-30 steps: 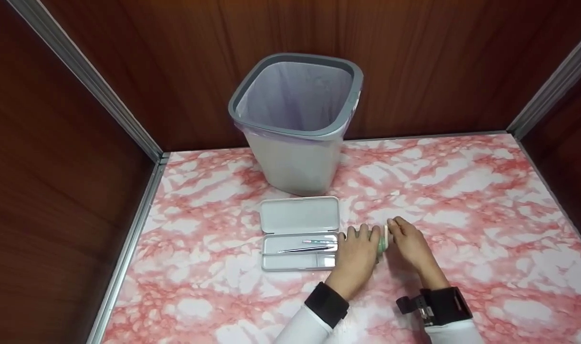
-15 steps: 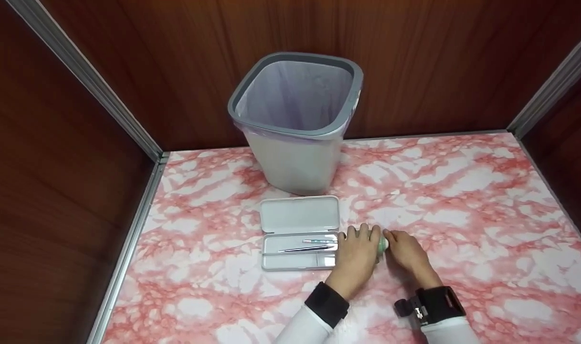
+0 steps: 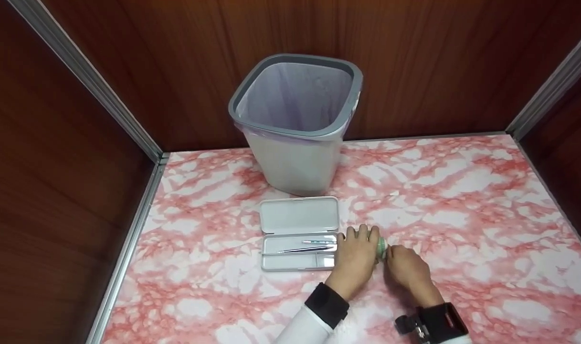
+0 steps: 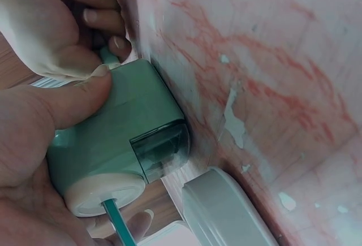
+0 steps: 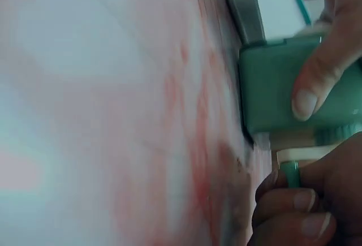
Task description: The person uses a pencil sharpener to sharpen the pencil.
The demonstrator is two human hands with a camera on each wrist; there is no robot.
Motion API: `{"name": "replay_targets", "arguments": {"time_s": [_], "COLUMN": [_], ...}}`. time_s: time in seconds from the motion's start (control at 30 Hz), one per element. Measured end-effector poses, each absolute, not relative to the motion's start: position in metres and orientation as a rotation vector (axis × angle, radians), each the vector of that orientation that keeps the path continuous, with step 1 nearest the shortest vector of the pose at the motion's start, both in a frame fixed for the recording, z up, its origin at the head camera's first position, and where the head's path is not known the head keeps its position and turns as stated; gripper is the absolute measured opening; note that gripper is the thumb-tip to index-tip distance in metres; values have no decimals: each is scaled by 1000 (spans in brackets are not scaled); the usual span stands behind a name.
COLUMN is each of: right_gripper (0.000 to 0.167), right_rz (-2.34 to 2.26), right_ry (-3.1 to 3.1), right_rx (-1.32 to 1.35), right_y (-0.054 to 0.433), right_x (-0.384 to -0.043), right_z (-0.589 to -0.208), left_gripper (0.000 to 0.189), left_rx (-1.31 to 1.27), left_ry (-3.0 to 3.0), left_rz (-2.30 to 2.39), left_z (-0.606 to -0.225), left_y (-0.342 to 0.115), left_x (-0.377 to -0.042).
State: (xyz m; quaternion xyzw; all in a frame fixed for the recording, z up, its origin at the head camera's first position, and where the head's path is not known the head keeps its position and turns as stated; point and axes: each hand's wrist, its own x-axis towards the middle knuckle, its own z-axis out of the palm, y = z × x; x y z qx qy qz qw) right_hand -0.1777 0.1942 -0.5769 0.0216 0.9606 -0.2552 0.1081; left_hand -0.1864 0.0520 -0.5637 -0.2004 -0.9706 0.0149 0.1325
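Observation:
A green crank pencil sharpener [image 4: 133, 102] stands on the table, mostly hidden under my left hand [image 3: 357, 253] in the head view. My left hand grips its body, the thumb along one side in the left wrist view. A teal pencil [image 4: 117, 220] sticks into the round cream front of the sharpener. On the opposite side, my right hand [image 3: 408, 270] holds the green knob [image 5: 291, 173] of the cream crank arm [image 5: 302, 153] with curled fingers. Beside the left hand lies an open white pencil case [image 3: 300, 215] with slim pencil-like sticks [image 3: 307, 249] inside.
Behind the pencil case stands a waste bin [image 3: 300, 162] with a grey rim and a purple-tinted liner. Brown wood panels [image 3: 414, 71] enclose the back and sides. The table top [image 3: 462, 200] has a red and white marbled pattern.
My right hand has come down toward me, swinging the crank from its raised position to a lower one. The left hand keeps its place on the sharpener.

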Motion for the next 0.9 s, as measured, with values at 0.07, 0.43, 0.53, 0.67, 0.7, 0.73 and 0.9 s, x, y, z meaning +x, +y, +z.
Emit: {"name": "replay_targets", "arguments": {"time_s": [0.07, 0.43, 0.53, 0.67, 0.7, 0.73, 0.9], "right_gripper": [39, 40, 39, 38, 38, 38, 38], "right_rz": [-742, -761, -765, -772, -776, -778, -823], "right_ry": [2851, 2957, 2977, 2987, 2990, 2995, 3020], "right_rx": [72, 72, 56, 32, 25, 15, -1], "right_y": [193, 189, 188, 189, 189, 189, 189], "right_x": [-172, -149, -148, -150, -151, -152, -155], "right_z": [-575, -556, -550, -543, -541, -540, -537], "left_gripper": [71, 68, 65, 55, 52, 51, 57], "left_rx": [-581, -569, -577, -585, -586, -586, -606], "left_ry": [-2818, -2847, -2839, -2802, -2792, -2785, -2787], "left_rz": [44, 71, 78, 83, 86, 86, 80], "left_z": [-563, -562, -562, -563, -563, -563, -562], "left_y": [52, 53, 53, 53, 53, 53, 51], "left_x": [-186, -185, -184, -184, -184, -184, -186]}}
